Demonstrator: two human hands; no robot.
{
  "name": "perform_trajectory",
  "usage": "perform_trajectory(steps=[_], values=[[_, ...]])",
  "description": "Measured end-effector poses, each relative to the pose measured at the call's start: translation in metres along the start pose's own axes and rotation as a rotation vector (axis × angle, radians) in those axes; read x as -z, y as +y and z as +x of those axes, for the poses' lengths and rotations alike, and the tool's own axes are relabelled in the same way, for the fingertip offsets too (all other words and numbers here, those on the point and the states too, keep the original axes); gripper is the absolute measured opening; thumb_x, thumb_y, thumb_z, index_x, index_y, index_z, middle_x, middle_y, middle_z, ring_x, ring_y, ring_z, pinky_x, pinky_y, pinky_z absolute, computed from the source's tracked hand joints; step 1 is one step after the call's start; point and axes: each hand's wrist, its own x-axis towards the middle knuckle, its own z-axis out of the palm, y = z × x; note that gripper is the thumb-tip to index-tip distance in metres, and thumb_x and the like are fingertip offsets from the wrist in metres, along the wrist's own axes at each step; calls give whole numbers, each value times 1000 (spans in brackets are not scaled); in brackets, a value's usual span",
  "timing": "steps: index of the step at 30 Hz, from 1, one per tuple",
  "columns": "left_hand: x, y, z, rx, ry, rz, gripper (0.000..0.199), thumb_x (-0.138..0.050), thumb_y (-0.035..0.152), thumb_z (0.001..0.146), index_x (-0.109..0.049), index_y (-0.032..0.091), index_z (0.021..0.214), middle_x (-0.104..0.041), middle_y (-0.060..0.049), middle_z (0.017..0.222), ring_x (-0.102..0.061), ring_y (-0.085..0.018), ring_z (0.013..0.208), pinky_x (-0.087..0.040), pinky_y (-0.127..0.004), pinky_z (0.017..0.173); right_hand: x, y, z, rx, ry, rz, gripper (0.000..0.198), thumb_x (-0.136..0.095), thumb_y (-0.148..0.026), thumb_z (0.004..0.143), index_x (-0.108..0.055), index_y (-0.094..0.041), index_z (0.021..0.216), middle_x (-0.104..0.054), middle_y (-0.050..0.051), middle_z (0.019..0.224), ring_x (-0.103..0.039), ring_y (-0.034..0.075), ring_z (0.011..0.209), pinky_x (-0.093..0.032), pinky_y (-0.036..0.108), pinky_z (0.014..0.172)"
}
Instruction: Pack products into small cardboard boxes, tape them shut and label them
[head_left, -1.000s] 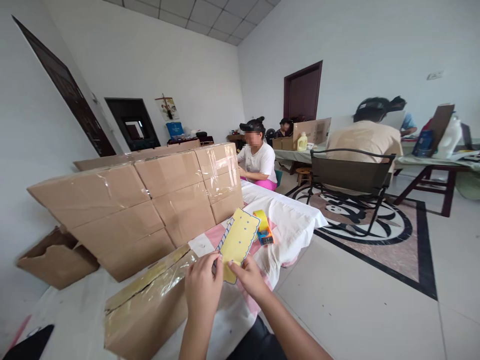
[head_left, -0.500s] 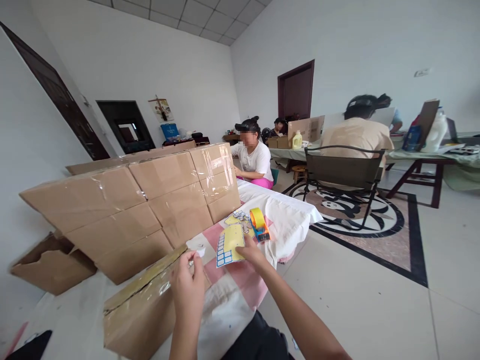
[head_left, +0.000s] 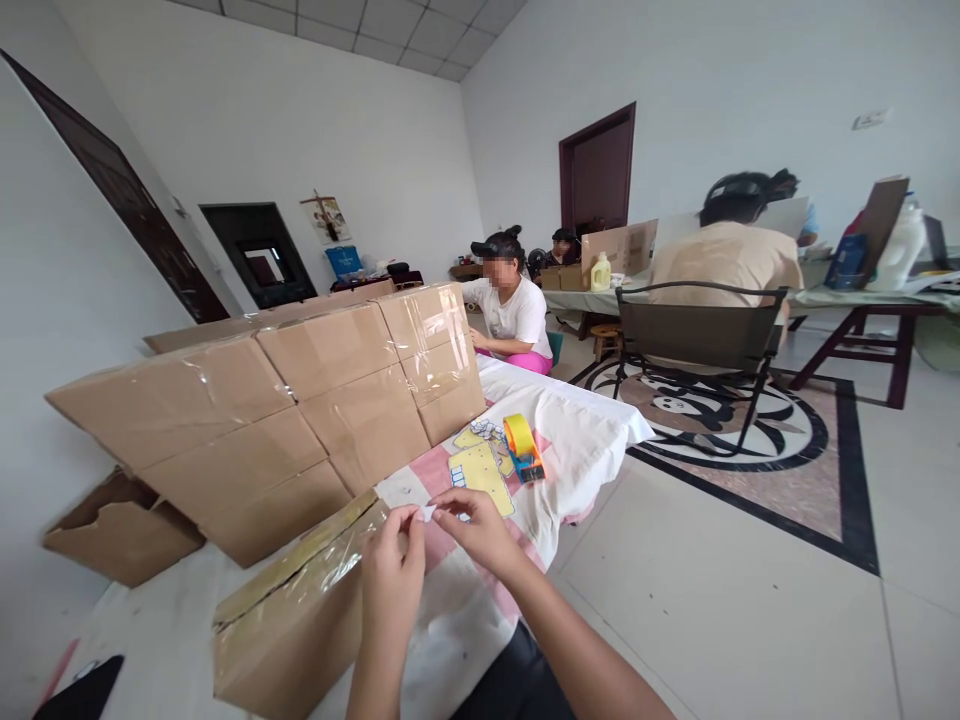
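My left hand [head_left: 395, 560] and my right hand [head_left: 480, 532] meet over the cloth, each closed in a pinch on a small white piece of paper [head_left: 427, 513]. Fingertips hide part of the paper. Just beyond my right hand, a yellow sheet with blue-edged squares [head_left: 484, 478] lies on the pink and white cloth [head_left: 450, 610]. Touching or close beside the sheet is a tape dispenser [head_left: 523, 448] with a yellow roll. A closed cardboard box [head_left: 300, 620] with shiny tape on it stands to the left of my left hand.
Stacked taped cardboard boxes [head_left: 352, 400] form a wall ahead on the left. An open carton [head_left: 124, 535] sits at far left. Across the boxes a person in a white shirt [head_left: 517, 315] is seated. Another person sits in a black folding chair [head_left: 694, 335] on the right.
My right hand has let go of the yellow sheet, which now lies on the cloth, and has moved left to the white paper. My left hand has shifted slightly right with it.
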Motion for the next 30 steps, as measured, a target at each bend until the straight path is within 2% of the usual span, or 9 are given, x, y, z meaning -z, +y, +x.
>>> perform_trajectory(steps=[6,8,10,12,14,17,19,24,30], values=[[-1,5,-2,-77,55,99,29,-45,46,96,-65,25,98,-76,-6,97,-66,-26,88,-49,-39,81,-1,-1,-2,50,24,115,14,-71,-34,83,-69,-21,79,-70,2,77,-65,17,73,-51,30,72],[8,7,1,-135,126,256,33,-44,47,97,-66,22,99,-75,-10,96,-67,-28,90,-48,-42,84,1,4,1,60,69,51,14,-68,-33,84,-67,-21,79,-69,2,76,-63,17,71,-51,29,70],[21,4,5,-148,181,459,40,-42,49,97,-65,19,110,-74,-15,107,-65,-33,104,-46,-49,91,3,12,6,52,113,-26,14,-66,-32,84,-66,-20,77,-68,2,74,-61,16,68,-50,29,68],[35,-5,9,-90,128,616,53,-41,54,96,-60,17,129,-66,-18,133,-56,-39,127,-42,-57,101,5,23,11,34,133,-75,13,-64,-31,83,-65,-20,76,-67,1,72,-60,16,66,-49,28,65],[47,-18,12,5,-26,699,65,-38,60,95,-51,18,143,-52,-15,153,-43,-39,142,-34,-64,111,6,34,15,18,147,-111,13,-62,-29,83,-65,-19,75,-67,2,71,-60,16,65,-48,28,64],[57,-37,12,70,-247,754,73,-38,63,93,-44,18,150,-40,-10,161,-34,-37,150,-28,-65,118,4,50,19,-1,162,-177,12,-61,-27,82,-65,-19,74,-67,2,71,-61,17,65,-47,28,62],[62,-41,9,48,-308,764,73,-40,61,93,-42,18,152,-37,-8,163,-32,-35,151,-29,-62,120,0,59,20,-10,156,-217,12,-60,-25,83,-65,-19,74,-67,2,71,-61,17,65,-47,28,62],[68,-34,0,-11,-270,756,70,-47,58,94,-40,22,153,-47,-10,157,-39,-36,148,-33,-59,119,-20,72,16,-16,82,-286,7,-61,-20,84,-66,-20,78,-69,3,78,-62,17,70,-47,28,69],[67,-29,-3,-19,-228,786,70,-50,59,93,-40,23,153,-51,-13,154,-44,-37,144,-36,-59,117,-41,69,7,-22,-11,-364,9,-61,-12,83,-67,-20,83,-68,4,85,-61,17,76,-46,29,73]])
